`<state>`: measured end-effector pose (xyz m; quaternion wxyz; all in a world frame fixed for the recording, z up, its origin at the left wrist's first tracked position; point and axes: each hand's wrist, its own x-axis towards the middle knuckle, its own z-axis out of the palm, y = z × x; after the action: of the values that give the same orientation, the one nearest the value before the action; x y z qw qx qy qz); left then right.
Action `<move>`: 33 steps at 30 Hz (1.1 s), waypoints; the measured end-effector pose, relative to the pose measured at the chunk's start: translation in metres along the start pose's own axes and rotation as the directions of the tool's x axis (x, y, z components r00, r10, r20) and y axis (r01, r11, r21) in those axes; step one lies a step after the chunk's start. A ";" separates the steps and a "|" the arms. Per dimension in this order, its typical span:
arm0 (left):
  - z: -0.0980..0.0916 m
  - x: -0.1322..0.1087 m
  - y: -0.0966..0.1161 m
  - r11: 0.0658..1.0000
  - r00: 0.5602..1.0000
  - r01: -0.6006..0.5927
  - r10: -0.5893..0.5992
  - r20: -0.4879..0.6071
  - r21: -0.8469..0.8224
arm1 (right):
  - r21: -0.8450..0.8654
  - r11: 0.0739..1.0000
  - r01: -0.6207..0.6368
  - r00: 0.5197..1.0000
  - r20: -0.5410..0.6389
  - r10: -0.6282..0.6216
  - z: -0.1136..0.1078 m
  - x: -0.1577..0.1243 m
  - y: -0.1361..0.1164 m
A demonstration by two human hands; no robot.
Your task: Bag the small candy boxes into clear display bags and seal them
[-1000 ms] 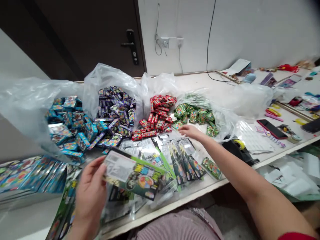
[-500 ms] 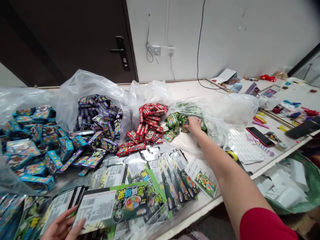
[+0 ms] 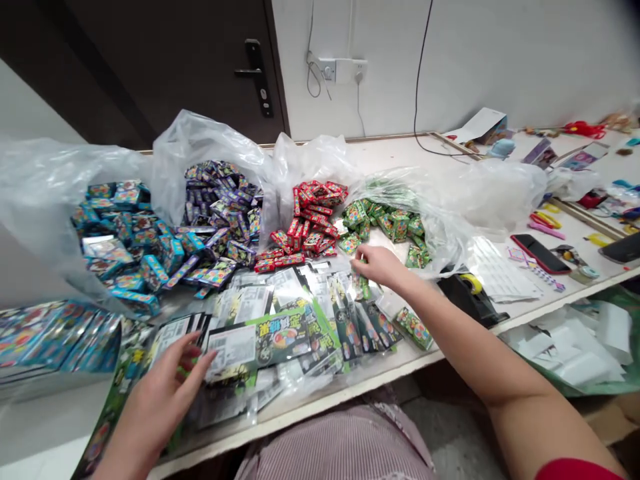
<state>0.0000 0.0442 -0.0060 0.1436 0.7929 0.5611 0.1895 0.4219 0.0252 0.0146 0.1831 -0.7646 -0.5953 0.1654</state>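
Note:
My left hand (image 3: 163, 393) is at the lower left, its thumb and fingers closed at the left end of a black-and-green printed packet (image 3: 280, 339) with a white label. Beneath that packet lie more like it, fanned out in clear sleeves (image 3: 345, 327). My right hand (image 3: 383, 267) pinches a small green box (image 3: 361, 287), partly hidden by the fingers, above the right side of the fan. Behind it, small green boxes (image 3: 397, 223) spill from a clear plastic bag (image 3: 443, 233).
Red boxes (image 3: 315, 220), purple boxes (image 3: 225, 207) and blue boxes (image 3: 133, 233) lie in open clear bags along the back. Blue packets (image 3: 60, 340) stand at left. A tape dispenser (image 3: 467, 293), paper sheets (image 3: 500, 270) and a phone (image 3: 540, 253) are at right, above a green sack (image 3: 620, 370).
My right hand has come back from the green pile toward the packets, with a small green box in its fingers. The left hand stays at the packet's end. The whole view has shifted.

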 end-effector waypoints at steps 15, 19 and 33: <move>0.033 0.014 0.025 0.885 0.822 -0.465 0.438 0.363 -0.013 | 0.125 0.949 0.290 0.900 0.300 -0.315 0.024 -0.044 0.010; 0.032 0.017 0.036 0.900 0.820 -0.435 0.387 0.421 0.021 | 0.081 0.897 0.435 0.865 0.239 -0.441 0.049 -0.051 0.003; 0.010 0.009 0.044 0.829 0.822 -0.556 0.560 0.106 -0.063 | -0.061 0.715 0.697 0.715 0.138 -0.685 -0.009 -0.090 -0.065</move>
<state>0.0444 0.0384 0.0057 0.1271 0.9299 0.2923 0.1836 0.3496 -0.0482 0.0570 0.1580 -0.4855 -0.8549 0.0924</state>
